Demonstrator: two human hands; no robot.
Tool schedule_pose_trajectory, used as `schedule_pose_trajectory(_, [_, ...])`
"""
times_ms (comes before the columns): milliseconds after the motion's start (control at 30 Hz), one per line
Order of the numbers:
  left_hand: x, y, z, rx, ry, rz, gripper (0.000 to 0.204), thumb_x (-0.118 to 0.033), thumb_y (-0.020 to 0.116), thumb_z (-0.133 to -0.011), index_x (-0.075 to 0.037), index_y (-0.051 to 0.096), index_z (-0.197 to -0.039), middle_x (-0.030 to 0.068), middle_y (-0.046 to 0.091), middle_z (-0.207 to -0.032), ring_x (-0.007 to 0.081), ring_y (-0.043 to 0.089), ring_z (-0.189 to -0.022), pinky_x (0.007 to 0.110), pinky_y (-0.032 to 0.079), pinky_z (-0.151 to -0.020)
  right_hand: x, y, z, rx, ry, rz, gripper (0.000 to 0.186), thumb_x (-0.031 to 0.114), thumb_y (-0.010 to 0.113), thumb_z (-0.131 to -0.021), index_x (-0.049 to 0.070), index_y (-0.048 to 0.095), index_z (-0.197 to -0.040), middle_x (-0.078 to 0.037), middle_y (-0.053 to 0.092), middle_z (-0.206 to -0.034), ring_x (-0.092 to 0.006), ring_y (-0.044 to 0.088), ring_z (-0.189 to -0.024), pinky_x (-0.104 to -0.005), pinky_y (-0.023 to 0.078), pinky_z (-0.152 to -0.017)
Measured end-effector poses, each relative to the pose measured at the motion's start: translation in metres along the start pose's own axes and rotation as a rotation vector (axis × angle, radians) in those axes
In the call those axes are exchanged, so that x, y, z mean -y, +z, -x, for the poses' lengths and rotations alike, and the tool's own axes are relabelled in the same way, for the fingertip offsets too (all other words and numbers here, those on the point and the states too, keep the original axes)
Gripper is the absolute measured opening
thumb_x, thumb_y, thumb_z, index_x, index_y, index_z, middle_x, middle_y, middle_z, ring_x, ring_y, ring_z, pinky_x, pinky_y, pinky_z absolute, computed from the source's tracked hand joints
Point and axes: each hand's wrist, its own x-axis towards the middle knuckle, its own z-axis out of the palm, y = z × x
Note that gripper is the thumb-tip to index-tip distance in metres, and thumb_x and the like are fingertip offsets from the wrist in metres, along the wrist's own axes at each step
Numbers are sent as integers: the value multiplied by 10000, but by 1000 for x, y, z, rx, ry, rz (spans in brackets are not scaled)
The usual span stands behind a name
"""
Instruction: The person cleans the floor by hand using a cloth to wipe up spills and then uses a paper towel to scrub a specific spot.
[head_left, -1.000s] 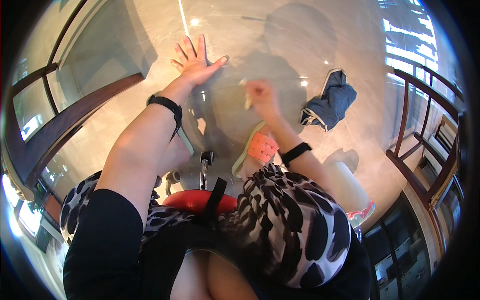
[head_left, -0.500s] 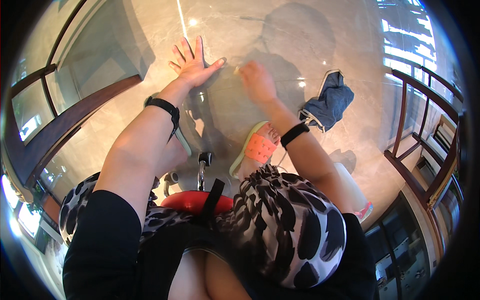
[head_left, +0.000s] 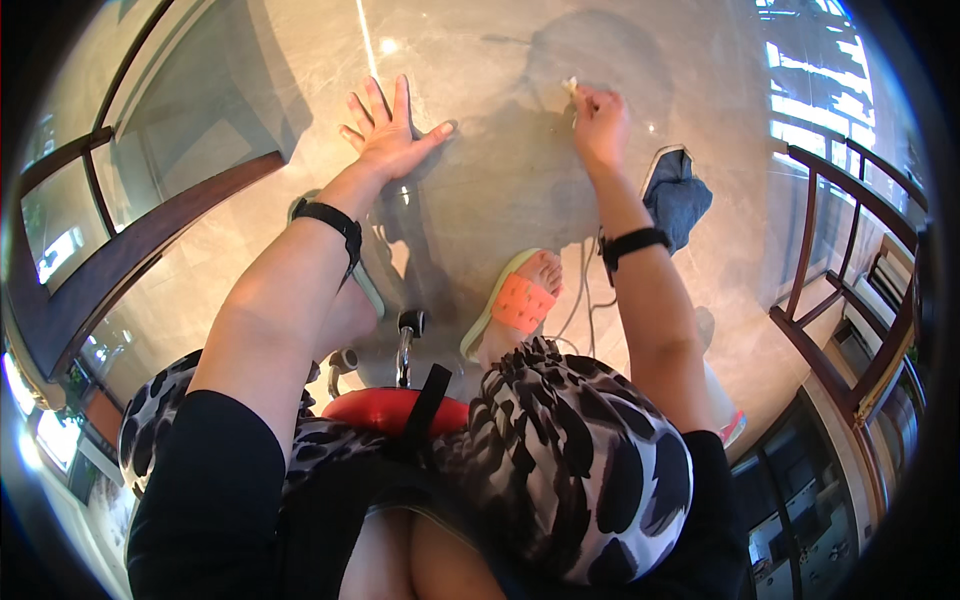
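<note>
My left hand [head_left: 388, 145] is held out above the glossy grey tiled floor [head_left: 480, 170], fingers spread and nothing in it. Whether it touches the floor I cannot tell. Farther right, my right hand [head_left: 602, 125] is closed, with a small whitish piece [head_left: 570, 86] poking out at its fingertips. What that piece is cannot be made out. Nearer me, beside my right wrist, a blue denim-like cloth item [head_left: 680, 205] with pale edging lies on the floor, partly hidden by my forearm.
A red stool seat [head_left: 385, 408] with chrome legs and dark casters [head_left: 410, 322] is under me. My foot wears an orange sandal [head_left: 522, 303]. Grey cords [head_left: 588, 300] lie beside it. Dark wooden chairs stand at left [head_left: 150, 235] and right [head_left: 850, 180].
My right hand has moved right and farther away, carrying the whitish piece. My right forearm now covers part of the blue cloth item. My left hand has barely moved.
</note>
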Motion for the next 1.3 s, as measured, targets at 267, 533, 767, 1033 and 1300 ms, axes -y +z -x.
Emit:
schedule_pose_trajectory(267, [2, 1, 1, -9, -7, -12, 1107, -802, 471, -713, -243, -98, -1481, 194, -218, -1508, 449, -236, -1355, 678, -39, -1024, 26, 22, 67, 251, -80, 101, 133, 148, 553, -846, 113, 650, -930, -117, 578, -915, -302, 562, -909, -404, 475, -746])
schedule_pose_trajectory(533, [10, 2, 0, -15, 28, 81, 1099, -794, 480, -708, -231, -49, -1490, 201, -201, -1511, 437, -237, -1360, 671, -75, -1021, 54, 0, 90, 373, -16, 81, 200, 67, 558, -812, 98, 662, -980, -75, 578, -997, -292, 557, -916, -375, 480, -795])
schedule_pose_trajectory(767, [36, -7, 16, -218, 70, 243, 1050, -562, 692, -699, -181, 115, -1489, 249, 2, -1520, 401, -31, -1411, 529, 13, -1115, 54, 11, 105, 399, -45, 9, 348, 27, 543, -796, 93, 608, -1131, -105, 529, -1114, -343, 553, -960, -405, 470, -836])
schedule_pose_trajectory(1033, [34, 62, 113, -96, -154, 166, 1139, -373, 814, -636, -160, 88, -1489, 218, -26, -1529, 381, 12, -1415, 510, 120, -1124, 55, 29, 88, 388, -95, 173, 178, 58, 544, -813, 96, 634, -962, -94, 540, -1067, -306, 575, -919, -403, 488, -783])
schedule_pose_trajectory(1300, [31, 60, 121, -116, -88, 72, 1085, -355, 800, -668, -203, 110, -1491, 169, -1, -1545, 341, 45, -1424, 475, 175, -1125, 92, 54, 104, 381, -443, 69, 154, 100, 573, -772, 78, 634, -911, -51, 549, -1065, -254, 539, -1005, -379, 495, -808])
